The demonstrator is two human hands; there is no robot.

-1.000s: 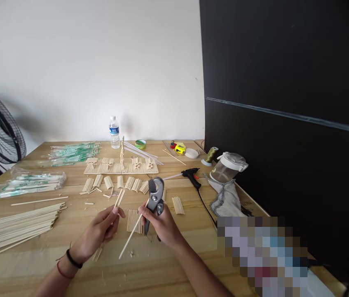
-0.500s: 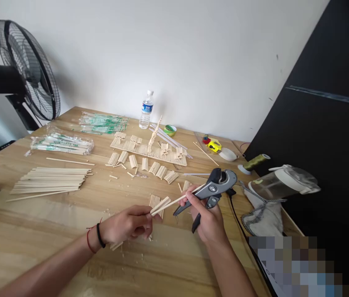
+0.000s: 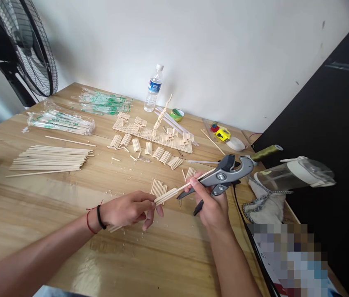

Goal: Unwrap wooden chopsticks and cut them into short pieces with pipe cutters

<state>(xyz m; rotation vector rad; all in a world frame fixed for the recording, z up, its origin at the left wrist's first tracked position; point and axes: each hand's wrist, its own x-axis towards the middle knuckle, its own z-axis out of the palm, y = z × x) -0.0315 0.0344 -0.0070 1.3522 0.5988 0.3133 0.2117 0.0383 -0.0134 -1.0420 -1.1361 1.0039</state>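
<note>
My left hand [image 3: 131,207] pinches the near ends of some thin wooden sticks [image 3: 168,195], a long one lying alongside shorter ones. In my right hand [image 3: 213,208] is a grey pipe cutter [image 3: 222,176] with black parts, its curved jaw pointing away to the right. The thumb and fingers of that hand also touch the long stick, which runs beside the cutter's handle. Below the sticks, a small slatted panel [image 3: 156,186] of short sticks lies on the table, partly covered. Other short pieces are half hidden under my left wrist.
Behind my hands stands a stick-built model [image 3: 143,132] with several small slatted pieces [image 3: 136,144] before it. Long sticks [image 3: 50,158] and bagged chopsticks [image 3: 63,121] lie left. A water bottle [image 3: 153,90], yellow tape measure [image 3: 223,135], thread spool [image 3: 267,153] and clear jug [image 3: 273,178] stand around.
The sticks in my left hand were splayed apart and now lie nearly parallel. My view has shifted, and both hands with the cutter appear slightly farther right.
</note>
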